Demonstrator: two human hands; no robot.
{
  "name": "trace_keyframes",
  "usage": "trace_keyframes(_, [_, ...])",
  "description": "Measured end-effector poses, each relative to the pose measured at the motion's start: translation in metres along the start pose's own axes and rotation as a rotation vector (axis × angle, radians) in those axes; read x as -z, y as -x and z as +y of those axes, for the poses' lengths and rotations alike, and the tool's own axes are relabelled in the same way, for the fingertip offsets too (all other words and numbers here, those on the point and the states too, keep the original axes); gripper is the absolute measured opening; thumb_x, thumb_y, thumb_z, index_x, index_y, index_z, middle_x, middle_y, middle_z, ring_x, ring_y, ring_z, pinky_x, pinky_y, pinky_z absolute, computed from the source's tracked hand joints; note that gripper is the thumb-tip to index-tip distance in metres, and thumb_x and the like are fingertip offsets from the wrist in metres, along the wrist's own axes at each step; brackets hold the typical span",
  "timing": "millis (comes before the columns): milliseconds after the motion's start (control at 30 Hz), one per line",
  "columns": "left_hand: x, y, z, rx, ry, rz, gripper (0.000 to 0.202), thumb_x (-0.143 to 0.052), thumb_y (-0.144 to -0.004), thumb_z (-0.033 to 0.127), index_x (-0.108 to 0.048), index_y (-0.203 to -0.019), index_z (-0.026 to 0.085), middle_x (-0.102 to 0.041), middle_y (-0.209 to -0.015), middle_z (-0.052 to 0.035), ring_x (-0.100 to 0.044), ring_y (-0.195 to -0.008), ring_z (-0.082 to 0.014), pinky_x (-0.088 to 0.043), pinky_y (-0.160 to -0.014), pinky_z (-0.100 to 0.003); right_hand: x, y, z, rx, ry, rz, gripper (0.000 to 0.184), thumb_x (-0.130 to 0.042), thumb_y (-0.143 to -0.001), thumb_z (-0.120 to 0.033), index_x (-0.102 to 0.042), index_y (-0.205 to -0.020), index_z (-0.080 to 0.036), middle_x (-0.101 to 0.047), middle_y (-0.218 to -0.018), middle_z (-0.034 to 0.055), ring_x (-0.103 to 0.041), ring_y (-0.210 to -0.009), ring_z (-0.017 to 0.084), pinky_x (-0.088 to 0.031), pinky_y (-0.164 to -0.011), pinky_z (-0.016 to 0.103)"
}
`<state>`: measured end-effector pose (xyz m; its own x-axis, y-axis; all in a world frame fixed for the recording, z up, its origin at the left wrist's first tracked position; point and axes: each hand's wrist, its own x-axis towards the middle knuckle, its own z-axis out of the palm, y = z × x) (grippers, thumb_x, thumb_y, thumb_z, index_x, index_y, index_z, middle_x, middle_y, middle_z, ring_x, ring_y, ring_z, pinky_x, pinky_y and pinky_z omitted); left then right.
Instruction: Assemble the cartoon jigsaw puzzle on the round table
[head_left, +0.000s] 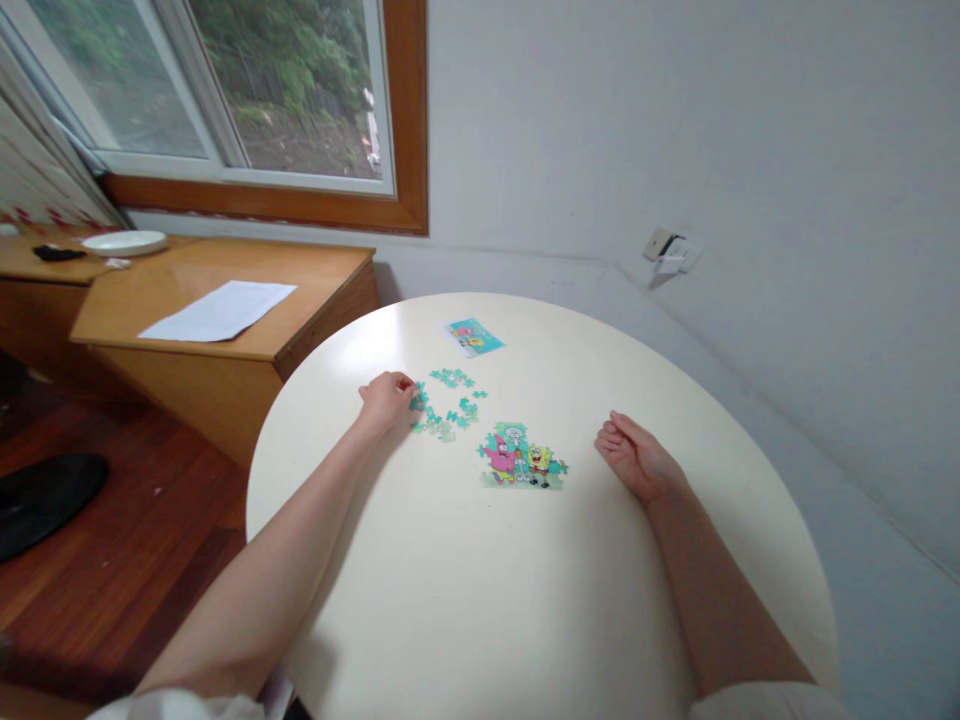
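My left hand is at the left edge of a loose ring of small green jigsaw pieces, its fingertips pinched together over them. Whether a piece sits between those fingertips is too small to tell. A partly joined jigsaw puzzle with three cartoon figures, pink, pale green and yellow, lies nearer to me, and its upper outline is uneven. To its right my right hand rests on the table, curled into a loose fist, apart from the puzzle and with nothing visible in it.
A small picture card with similar figures lies toward the far side of the round white table. Beyond the table's left edge stands a wooden cabinet bearing a sheet of paper. The wall with a socket is behind.
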<state>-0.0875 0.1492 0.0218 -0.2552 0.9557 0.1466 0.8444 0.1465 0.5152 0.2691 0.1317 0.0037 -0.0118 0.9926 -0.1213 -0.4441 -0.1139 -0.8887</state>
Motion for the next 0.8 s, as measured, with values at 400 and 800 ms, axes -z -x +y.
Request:
trace_keyframes(400, [0.009, 0.0063, 0.0105, -0.061, 0.037, -0.111, 0.018, -0.053, -0.071, 0.025, -0.068, -0.075, 0.017, -0.068, -0.074, -0.0039, -0.061, -0.07, -0.019, -0.043, -0.072, -0.031, -0.0009, 0.0004, 0.0007, -0.03, -0.09, 0.009, 0.031, -0.08, -0.055, -0.022, -0.05, -0.062, -0.019, -0.043, -0.057, -0.005, -0.038, -0.047, 0.003, -0.037, -0.037, 0.013])
trace_keyframes(800, [0.0084, 0.0063, 0.0061, -0.324, 0.061, -0.331, 0.02, -0.053, -0.069, 0.025, -0.069, -0.076, 0.016, -0.068, -0.074, -0.0034, -0.057, -0.067, -0.0156, -0.043, -0.067, -0.025, -0.0006, 0.0, 0.0005, -0.038, -0.119, 0.005, 0.031, -0.08, -0.055, -0.02, -0.05, -0.062, -0.018, -0.046, -0.055, -0.0058, -0.039, -0.046, 0.003, -0.036, -0.037, 0.013])
